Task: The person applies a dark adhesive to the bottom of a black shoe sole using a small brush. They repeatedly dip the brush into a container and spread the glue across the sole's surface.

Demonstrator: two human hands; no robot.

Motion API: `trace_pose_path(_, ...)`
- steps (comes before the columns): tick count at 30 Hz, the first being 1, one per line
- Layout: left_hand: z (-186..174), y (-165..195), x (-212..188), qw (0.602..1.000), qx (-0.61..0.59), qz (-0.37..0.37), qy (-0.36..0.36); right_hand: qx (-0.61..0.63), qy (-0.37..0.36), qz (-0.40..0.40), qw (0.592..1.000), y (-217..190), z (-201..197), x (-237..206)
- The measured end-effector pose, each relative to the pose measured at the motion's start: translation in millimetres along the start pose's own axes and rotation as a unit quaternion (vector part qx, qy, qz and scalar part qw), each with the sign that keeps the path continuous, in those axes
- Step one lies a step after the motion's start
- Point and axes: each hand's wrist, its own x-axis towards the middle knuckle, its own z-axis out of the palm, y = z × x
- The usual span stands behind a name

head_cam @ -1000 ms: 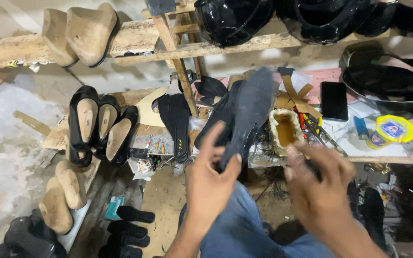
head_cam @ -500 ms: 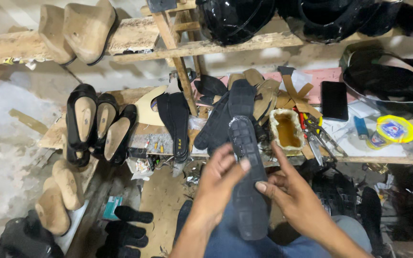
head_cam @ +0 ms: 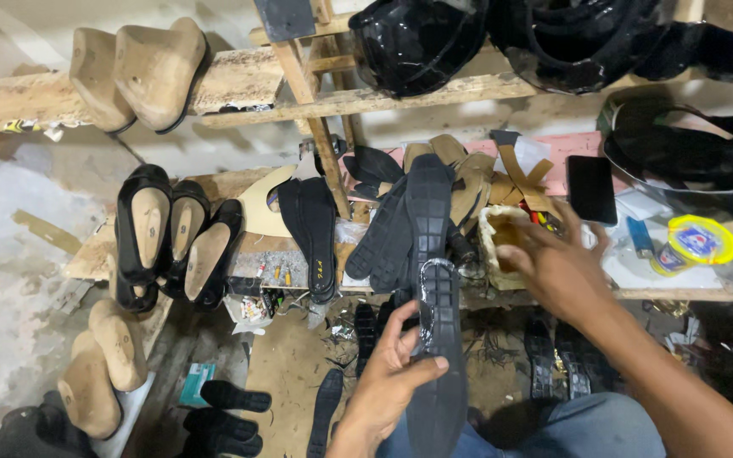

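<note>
While my left hand (head_cam: 388, 373) curls its fingers and thumb around a long black rubber sole (head_cam: 434, 297), ridged with tread and held lengthwise over my lap, my right hand (head_cam: 553, 267) reaches with loosely spread fingers, holding nothing, over a crusted glue pot (head_cam: 495, 229) just right of the sole. Behind the sole runs a rough, stained wooden bench (head_cam: 239, 259), littered with flat black soles. Well left of it stand black shoes on pale wooden lasts (head_cam: 171, 233).
</note>
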Motion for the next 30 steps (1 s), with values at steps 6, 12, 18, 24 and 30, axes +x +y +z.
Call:
trace_pose_path(6,-5,9,1,0.997,-0.005,-0.005,-0.071,0.332,-0.079,0.013,0.94,-7,-39,-32)
trace_pose_path(12,12,19,-3,0.992,-0.046,-0.021,-0.112,0.201,-0.048,-0.154,0.966,-29,-60,-59)
trace_pose_path(18,25,32,-13,0.993,0.036,-0.022,-0.107,0.069,0.082,-0.153,0.982,-45,-64,-63)
trace_pose_path(24,26,33,-12,0.991,0.052,-0.027,-0.117,0.034,0.089,-0.203,0.975,-49,-58,-62)
trace_pose_path(30,18,28,-8,0.993,0.002,0.002,-0.117,0.06,0.06,-0.243,0.966,-46,-52,-64)
